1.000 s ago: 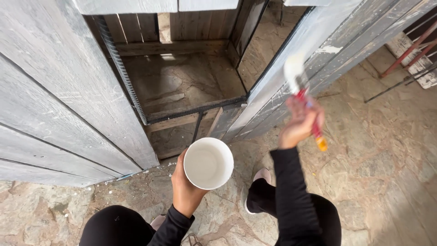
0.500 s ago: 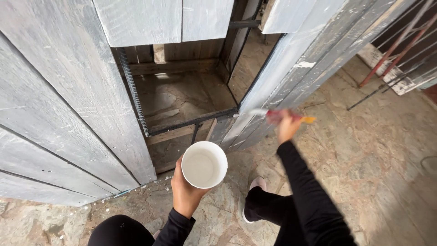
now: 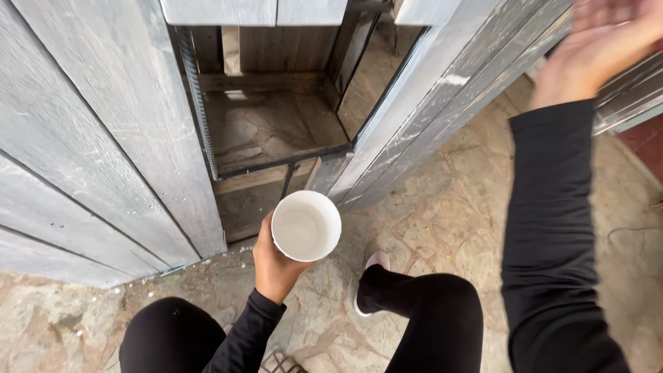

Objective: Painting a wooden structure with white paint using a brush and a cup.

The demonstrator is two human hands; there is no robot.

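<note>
My left hand grips a round white cup of white liquid from below, in front of a grey-painted wooden gate. My right hand is raised at the top right corner, blurred by motion, close to the slanted grey planks. Its fingers run out of the frame and no brush shows in it. Black sleeves cover both my arms.
A square opening in the gate shows stone floor and a wooden crossbar behind it. My black-clad knees and one light shoe are over the stone paving. A reddish surface lies at the right edge.
My right hand has swung up and to the right, from the planks beside the opening to the top corner; the red-handled brush it held is out of sight. The cup stays put.
</note>
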